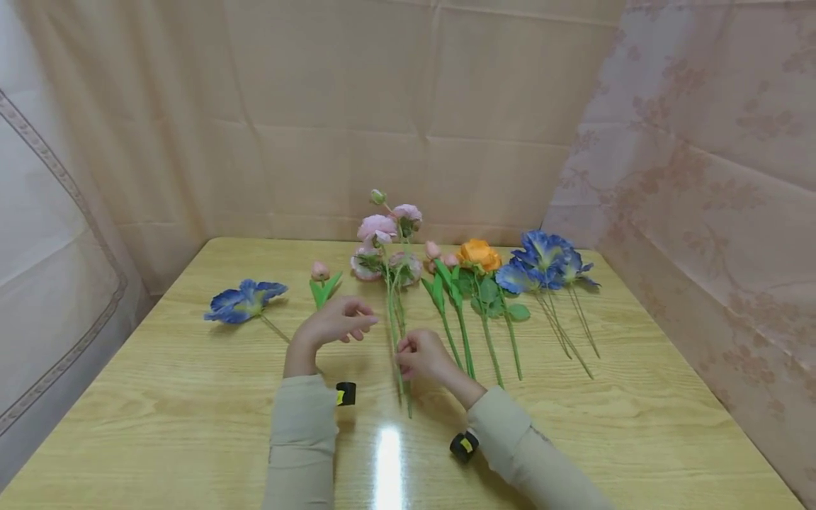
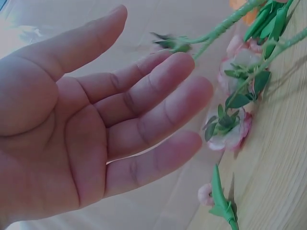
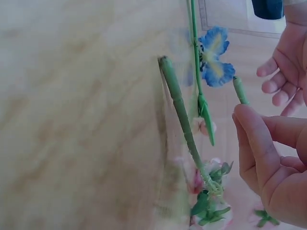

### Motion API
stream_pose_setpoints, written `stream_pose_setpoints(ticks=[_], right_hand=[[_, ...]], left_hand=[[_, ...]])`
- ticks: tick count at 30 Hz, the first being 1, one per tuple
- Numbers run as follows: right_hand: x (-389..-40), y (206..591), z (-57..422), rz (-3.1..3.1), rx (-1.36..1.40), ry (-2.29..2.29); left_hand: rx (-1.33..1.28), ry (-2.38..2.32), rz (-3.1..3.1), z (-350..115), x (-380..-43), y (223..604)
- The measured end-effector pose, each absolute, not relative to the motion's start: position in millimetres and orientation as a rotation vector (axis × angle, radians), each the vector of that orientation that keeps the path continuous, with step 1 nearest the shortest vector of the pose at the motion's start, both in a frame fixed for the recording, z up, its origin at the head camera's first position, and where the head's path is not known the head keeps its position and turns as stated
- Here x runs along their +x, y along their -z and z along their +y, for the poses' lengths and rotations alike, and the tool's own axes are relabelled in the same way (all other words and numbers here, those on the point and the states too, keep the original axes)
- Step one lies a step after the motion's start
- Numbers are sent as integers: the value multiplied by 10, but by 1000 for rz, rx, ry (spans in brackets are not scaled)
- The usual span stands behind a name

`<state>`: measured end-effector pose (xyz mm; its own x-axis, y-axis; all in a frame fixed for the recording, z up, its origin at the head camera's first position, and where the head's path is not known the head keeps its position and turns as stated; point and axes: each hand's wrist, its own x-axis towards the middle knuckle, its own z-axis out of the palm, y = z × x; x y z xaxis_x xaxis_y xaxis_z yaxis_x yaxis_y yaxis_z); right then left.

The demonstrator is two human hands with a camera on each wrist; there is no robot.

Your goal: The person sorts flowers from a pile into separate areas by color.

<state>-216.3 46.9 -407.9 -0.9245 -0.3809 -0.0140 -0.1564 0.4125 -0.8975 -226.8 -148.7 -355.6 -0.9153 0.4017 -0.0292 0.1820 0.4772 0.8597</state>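
Note:
My right hand [image 1: 423, 356] pinches the green stem [image 3: 239, 90] of an artificial pink flower [image 1: 377, 228] near its lower end, so the blooms stand raised off the table. Under it a second pink-flower stem [image 3: 180, 108] lies along the wood, its blooms [image 1: 366, 263] at the far side. Just left of the stems hovers my left hand [image 1: 338, 322], holding nothing. Its palm and loosely spread fingers show in the left wrist view. Beyond that hand lies a pink tulip [image 1: 320, 271] with green leaves, partly hidden by it. A blue flower [image 1: 239, 303] rests farther left.
Right of the pink stems lie two pink tulips [image 1: 440, 290], an orange flower [image 1: 479, 255] with green leaves, and several blue flowers [image 1: 542, 258]. They rest on a wooden table [image 1: 159, 425]. Beige cloth [image 1: 382, 106] hangs behind it, patterned cloth [image 1: 714, 212] at right.

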Motion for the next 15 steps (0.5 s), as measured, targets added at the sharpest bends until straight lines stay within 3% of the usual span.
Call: stream_pose_setpoints(ticks=[15], right_hand=[[-2312, 4184, 417, 2394, -288, 1471]], left_hand=[[457, -1374, 2489, -1543, -2243, 3573]])
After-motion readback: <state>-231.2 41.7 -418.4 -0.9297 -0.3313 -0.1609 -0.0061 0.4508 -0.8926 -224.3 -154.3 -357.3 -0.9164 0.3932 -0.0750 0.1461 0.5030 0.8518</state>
